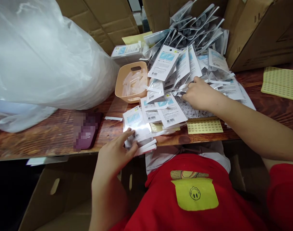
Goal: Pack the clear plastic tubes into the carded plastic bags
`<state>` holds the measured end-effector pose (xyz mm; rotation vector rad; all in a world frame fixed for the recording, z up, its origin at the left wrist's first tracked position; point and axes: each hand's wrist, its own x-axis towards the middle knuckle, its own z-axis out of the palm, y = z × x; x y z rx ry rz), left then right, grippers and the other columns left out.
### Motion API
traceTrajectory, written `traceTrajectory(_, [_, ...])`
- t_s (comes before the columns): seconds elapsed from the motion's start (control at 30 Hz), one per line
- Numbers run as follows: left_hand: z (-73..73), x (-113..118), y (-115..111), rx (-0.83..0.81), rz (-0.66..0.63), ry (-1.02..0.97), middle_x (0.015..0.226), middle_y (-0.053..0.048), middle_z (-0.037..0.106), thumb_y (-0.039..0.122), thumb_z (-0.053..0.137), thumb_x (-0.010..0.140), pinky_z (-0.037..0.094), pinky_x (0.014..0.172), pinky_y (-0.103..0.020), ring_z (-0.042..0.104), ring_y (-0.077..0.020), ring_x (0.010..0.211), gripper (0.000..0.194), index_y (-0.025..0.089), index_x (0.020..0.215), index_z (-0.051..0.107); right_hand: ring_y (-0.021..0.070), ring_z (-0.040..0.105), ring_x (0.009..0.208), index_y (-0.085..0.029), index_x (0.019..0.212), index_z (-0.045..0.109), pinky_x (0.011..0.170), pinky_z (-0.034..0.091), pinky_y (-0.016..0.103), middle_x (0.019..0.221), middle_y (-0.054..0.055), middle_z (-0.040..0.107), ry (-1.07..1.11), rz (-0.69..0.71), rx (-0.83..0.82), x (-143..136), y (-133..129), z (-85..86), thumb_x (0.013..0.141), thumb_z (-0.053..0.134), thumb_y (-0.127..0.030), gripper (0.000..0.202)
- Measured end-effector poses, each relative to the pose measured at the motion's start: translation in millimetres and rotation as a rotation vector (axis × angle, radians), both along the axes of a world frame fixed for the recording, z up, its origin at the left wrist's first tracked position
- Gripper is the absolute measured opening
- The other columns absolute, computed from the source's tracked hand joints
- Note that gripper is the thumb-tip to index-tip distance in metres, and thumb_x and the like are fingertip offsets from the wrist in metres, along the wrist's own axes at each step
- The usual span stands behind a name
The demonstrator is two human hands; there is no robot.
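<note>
My left hand (115, 152) has its thumb and fingertips on the left edge of a clear packet with a white printed card (134, 120), which lies on a small stack at the table's front edge. Farther right, my right hand (199, 94) is closed around a dark, shiny object (180, 93); the fingers hide most of it, and I cannot tell its kind. Around that hand lie several more carded packets (169, 110), overlapping each other. Small white pieces (193, 107) are heaped just below the right hand.
A peach basket (119, 85) holds translucent pieces. Behind the cards, packets with dark contents (196, 27) are piled. A big white plastic bag (47, 57) bulges at left, near a purple phone (90, 136). Yellow sticker sheets (205, 127) and a cardboard box (259, 32) are at right.
</note>
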<state>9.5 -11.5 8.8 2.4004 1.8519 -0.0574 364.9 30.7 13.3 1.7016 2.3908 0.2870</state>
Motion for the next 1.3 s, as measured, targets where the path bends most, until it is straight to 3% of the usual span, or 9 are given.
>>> traceTrajectory(0.23, [-5.8, -13, 3, -0.05, -0.034, -0.094, 0.134, -0.014, 0.073, 0.049, 0.054, 0.094, 0.058, 0.097, -0.048, 0.076, -0.0341, 0.107, 0.058, 0.019, 0.144, 0.065, 0.0195, 0.057, 0.087, -0.019, 0.105, 0.066, 0.092, 0.04, 0.04, 0.078, 0.004, 0.061, 0.249, 0.056, 0.173, 28, -28, -3.2, 0.082, 0.067, -0.017, 0.022])
traceTrajectory(0.4, [3.7, -8, -2, 0.302, -0.228, -0.289, 0.149, -0.021, 0.061, 0.042, 0.057, 0.101, 0.049, 0.118, -0.049, 0.058, -0.0346, 0.141, 0.048, 0.014, 0.14, 0.062, 0.0157, 0.061, 0.085, -0.023, 0.116, 0.058, 0.079, 0.049, 0.034, 0.099, 0.006, 0.064, 0.821, -0.003, 0.509, 18, -89, -2.1, 0.103, 0.057, -0.04, 0.021])
traceTrajectory(0.5, [20.0, 24, -14, 0.508, -0.364, -0.473, 0.142, -0.016, 0.063, 0.03, 0.066, 0.1, 0.052, 0.114, -0.044, 0.062, -0.0285, 0.134, 0.044, 0.021, 0.141, 0.058, 0.0121, 0.059, 0.082, -0.023, 0.116, 0.054, 0.071, 0.052, 0.027, 0.102, 0.004, 0.061, 1.129, -0.063, 0.713, -12, -120, -6.2, 0.102, 0.062, -0.033, 0.019])
traceTrajectory(0.6, [25.7, 71, -27, 0.515, -0.577, -0.666, 0.143, -0.015, 0.059, 0.029, 0.075, 0.094, 0.053, 0.114, -0.044, 0.059, -0.0282, 0.135, 0.059, 0.023, 0.148, 0.051, 0.0105, 0.058, 0.078, -0.022, 0.112, 0.051, 0.066, 0.052, 0.023, 0.097, 0.004, 0.057, 1.315, -0.108, 0.796, -45, -135, -11.2, 0.102, 0.062, -0.027, 0.016])
traceTrajectory(0.73, [4.3, 132, -36, 0.454, -0.807, -0.756, 0.149, -0.023, 0.051, 0.02, 0.064, 0.097, 0.049, 0.116, -0.046, 0.052, -0.0308, 0.141, 0.061, 0.012, 0.152, 0.04, 0.0105, 0.059, 0.085, -0.02, 0.109, 0.049, 0.072, 0.054, 0.022, 0.098, 0.004, 0.055, 1.486, -0.103, 0.783, -80, -141, -14.2, 0.1, 0.06, -0.018, 0.015])
traceTrajectory(0.87, [-20.4, 158, -37, 0.579, -0.751, -0.806, 0.111, -0.015, 0.066, 0.016, 0.051, 0.101, 0.056, 0.086, -0.04, 0.062, -0.0244, 0.096, 0.039, 0.011, 0.139, 0.046, 0.0097, 0.056, 0.091, -0.02, 0.105, 0.046, 0.08, 0.052, 0.022, 0.098, 0.003, 0.051, 1.567, -0.037, 0.733, -93, -144, -12.8, 0.097, 0.06, -0.013, 0.018])
traceTrajectory(1.03, [-18.9, 140, -37, 0.158, -0.81, -0.878, 0.095, -0.006, 0.063, 0.027, 0.052, 0.101, 0.053, 0.071, -0.033, 0.06, -0.02, 0.081, 0.012, 0.02, 0.111, 0.05, 0.0112, 0.055, 0.095, -0.018, 0.104, 0.049, 0.082, 0.049, 0.024, 0.099, 0.003, 0.052, 1.473, 0.049, 0.588, -80, -153, -3.0, 0.092, 0.073, -0.022, 0.027])
traceTrajectory(1.17, [-6.6, 121, -34, -0.334, -0.865, -1.028, 0.111, -0.01, 0.069, 0.031, 0.048, 0.103, 0.056, 0.089, -0.038, 0.067, -0.0246, 0.102, 0.016, 0.02, 0.113, 0.054, 0.011, 0.06, 0.107, -0.017, 0.12, 0.057, 0.093, 0.053, 0.021, 0.113, 0.005, 0.06, 1.351, 0.162, 0.341, -61, -163, 11.2, 0.088, 0.082, -0.025, 0.041])
traceTrajectory(1.3, [-6.1, 112, -31, -0.651, -0.907, -1.105, 0.099, -0.005, 0.068, 0.017, 0.049, 0.099, 0.05, 0.107, -0.039, 0.066, -0.0252, 0.117, 0.012, 0.02, 0.101, 0.061, 0.0088, 0.065, 0.11, -0.018, 0.134, 0.058, 0.097, 0.055, 0.016, 0.118, 0.005, 0.066, 1.356, 0.277, 0.072, -49, -170, 26.6, 0.09, 0.08, -0.023, 0.049])
